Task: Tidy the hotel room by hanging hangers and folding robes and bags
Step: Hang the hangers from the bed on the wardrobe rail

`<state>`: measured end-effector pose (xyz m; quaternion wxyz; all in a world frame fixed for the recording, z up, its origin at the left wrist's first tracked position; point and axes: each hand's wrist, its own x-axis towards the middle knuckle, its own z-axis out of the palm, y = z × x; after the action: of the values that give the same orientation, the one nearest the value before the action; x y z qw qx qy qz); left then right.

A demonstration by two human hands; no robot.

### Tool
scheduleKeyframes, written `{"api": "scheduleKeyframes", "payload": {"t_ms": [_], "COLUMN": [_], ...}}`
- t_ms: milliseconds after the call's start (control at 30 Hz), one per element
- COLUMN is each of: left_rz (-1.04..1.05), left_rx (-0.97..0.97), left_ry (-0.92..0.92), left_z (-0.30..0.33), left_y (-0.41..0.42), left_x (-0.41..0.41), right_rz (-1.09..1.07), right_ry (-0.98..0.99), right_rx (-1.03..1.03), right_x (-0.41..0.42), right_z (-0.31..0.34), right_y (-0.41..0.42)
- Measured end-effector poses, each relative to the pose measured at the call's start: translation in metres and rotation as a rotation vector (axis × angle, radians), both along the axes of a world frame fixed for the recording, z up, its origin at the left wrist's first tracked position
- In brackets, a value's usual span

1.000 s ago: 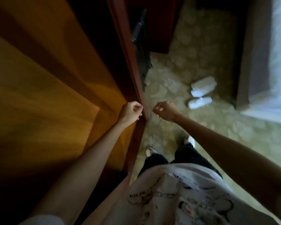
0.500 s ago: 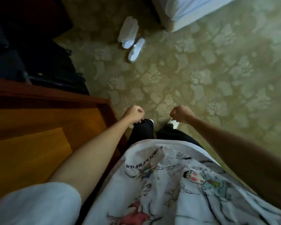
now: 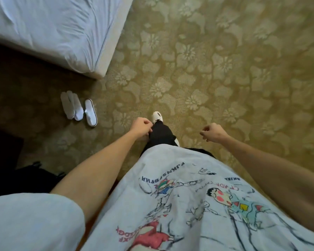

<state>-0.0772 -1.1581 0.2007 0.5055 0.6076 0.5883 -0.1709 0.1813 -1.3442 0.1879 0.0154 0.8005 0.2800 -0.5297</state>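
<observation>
No hanger, robe or bag lies within reach in the head view. My left hand (image 3: 141, 128) hangs in front of my waist with its fingers loosely curled and nothing in it. My right hand (image 3: 212, 132) hangs a little to the right, also loosely curled and holding nothing. Both hands are over the patterned carpet (image 3: 216, 66), above my dark trousers and white shoe (image 3: 157, 116).
A bed with a white sheet (image 3: 49, 28) fills the upper left, its corner near the middle of the floor. White slippers (image 3: 78, 109) lie on the carpet below that corner. A dark bag (image 3: 34, 176) sits in shadow at the left edge.
The view has swung away from the wooden wardrobe door to the open carpet and the bed. My hands have left the door edge and drifted apart, and one foot has stepped forward.
</observation>
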Motion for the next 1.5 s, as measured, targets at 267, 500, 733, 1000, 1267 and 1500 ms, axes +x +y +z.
{"api": "scheduleKeyframes", "payload": {"t_ms": [267, 500, 733, 1000, 1267, 1500], "left_rz": [0.015, 0.185, 0.125, -0.017, -0.118, 0.139], "left_rx": [-0.047, -0.089, -0.120, -0.165, -0.081, 0.005], "left_ry": [-0.062, -0.004, -0.054, -0.122, -0.119, -0.065], "left_z": [-0.008, -0.013, -0.002, -0.006, 0.031, 0.039], "left_y": [0.112, 0.237, 0.359, 0.519, 0.715, 0.848], "left_x": [0.090, 0.161, 0.294, 0.479, 0.596, 0.594], "right_rz": [-0.011, 0.135, 0.060, -0.143, -0.154, 0.080], "right_ry": [0.053, 0.045, -0.057, -0.082, -0.041, 0.047], "right_rx": [0.246, 0.258, 0.199, 0.067, 0.108, 0.233], "right_x": [0.081, 0.185, 0.314, 0.451, 0.564, 0.600], "right_z": [0.017, 0.047, 0.053, 0.030, 0.040, 0.062], "right_y": [0.187, 0.346, 0.412, 0.490, 0.682, 0.918]}}
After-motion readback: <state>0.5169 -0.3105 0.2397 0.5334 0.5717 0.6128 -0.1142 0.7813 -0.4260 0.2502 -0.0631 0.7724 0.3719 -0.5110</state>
